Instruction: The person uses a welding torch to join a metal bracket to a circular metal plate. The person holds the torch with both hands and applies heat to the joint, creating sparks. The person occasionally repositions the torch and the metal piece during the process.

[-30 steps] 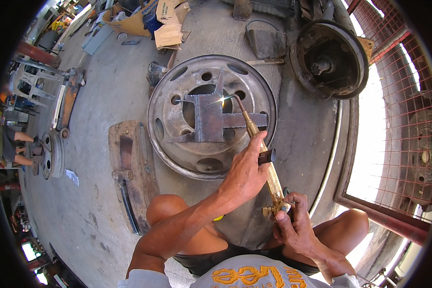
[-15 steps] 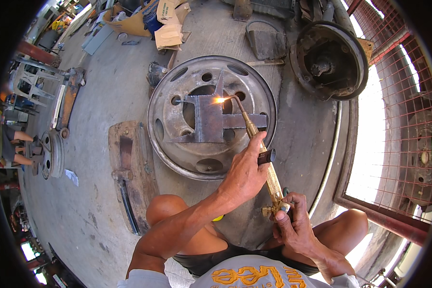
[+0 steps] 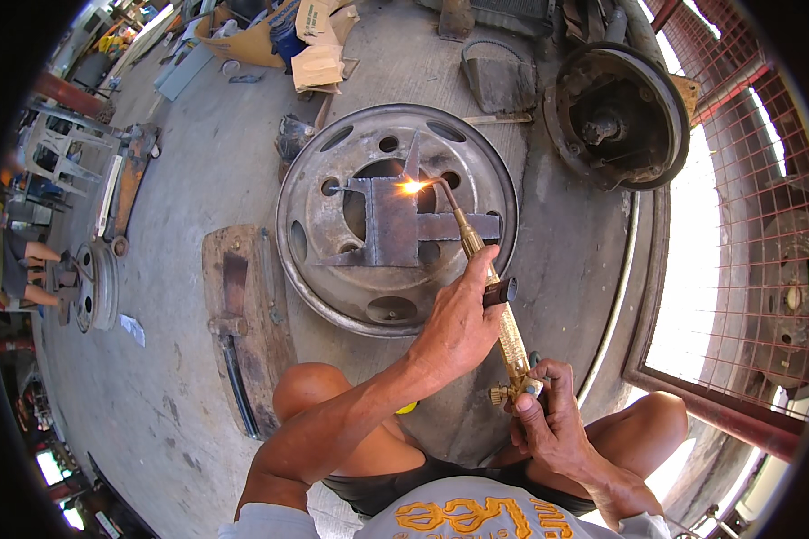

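A brass gas torch (image 3: 511, 343) slants up and left from my lap, held in both hands. My left hand (image 3: 461, 325) wraps round its upper handle, with a small black cylinder (image 3: 502, 293) beside the fingers. My right hand (image 3: 552, 415) closes on the valve end by the brass knobs. The bent tip burns with a bright orange flame (image 3: 412, 187) against the upper right edge of a rusty steel plate (image 3: 390, 235). That plate, with arms cut out of it, lies on an upturned steel truck wheel (image 3: 333, 292). Glare hides the metal right under the flame.
Left of the wheel lies a worn wooden block (image 3: 216, 296) with a hammer (image 3: 235, 359) on it. A brake drum (image 3: 616, 117) stands at the far right, near a red mesh gate (image 3: 737, 99). Cardboard boxes (image 3: 319, 45) sit at the back. Another person's legs (image 3: 40, 269) show at the far left.
The flame at the torch tip looks slightly larger and brighter. Both hands, the torch and the plate stay almost exactly where they were.
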### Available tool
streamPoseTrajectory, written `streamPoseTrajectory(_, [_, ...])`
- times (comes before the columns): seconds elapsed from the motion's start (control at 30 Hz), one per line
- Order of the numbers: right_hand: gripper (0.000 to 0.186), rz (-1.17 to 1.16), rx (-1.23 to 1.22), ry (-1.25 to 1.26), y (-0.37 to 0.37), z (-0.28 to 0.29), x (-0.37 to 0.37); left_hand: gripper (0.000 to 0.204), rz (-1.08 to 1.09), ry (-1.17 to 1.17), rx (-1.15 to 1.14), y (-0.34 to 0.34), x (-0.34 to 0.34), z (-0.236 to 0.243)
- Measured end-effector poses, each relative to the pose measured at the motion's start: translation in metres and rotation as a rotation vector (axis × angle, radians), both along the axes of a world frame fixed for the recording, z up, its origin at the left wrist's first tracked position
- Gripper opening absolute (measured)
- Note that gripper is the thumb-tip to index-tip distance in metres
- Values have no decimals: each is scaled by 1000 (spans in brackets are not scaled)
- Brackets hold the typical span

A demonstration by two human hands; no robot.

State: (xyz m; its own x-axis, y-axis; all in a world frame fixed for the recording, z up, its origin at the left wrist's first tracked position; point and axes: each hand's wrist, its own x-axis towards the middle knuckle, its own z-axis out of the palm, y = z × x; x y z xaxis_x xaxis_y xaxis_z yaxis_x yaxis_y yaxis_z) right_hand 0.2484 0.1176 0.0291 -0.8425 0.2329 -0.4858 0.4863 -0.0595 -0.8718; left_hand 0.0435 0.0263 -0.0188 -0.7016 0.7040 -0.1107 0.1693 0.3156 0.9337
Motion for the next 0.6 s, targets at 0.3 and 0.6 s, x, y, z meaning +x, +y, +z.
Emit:
streamPoseTrajectory(0.3, [38,-9,-23,-30,0,2,0,58,-8,-3,-16,0,-1,0])
streamPoseTrajectory(0.6, [38,-22,-44,-14,-1,4,-2,58,-8,-25,-2,0,-1,2])
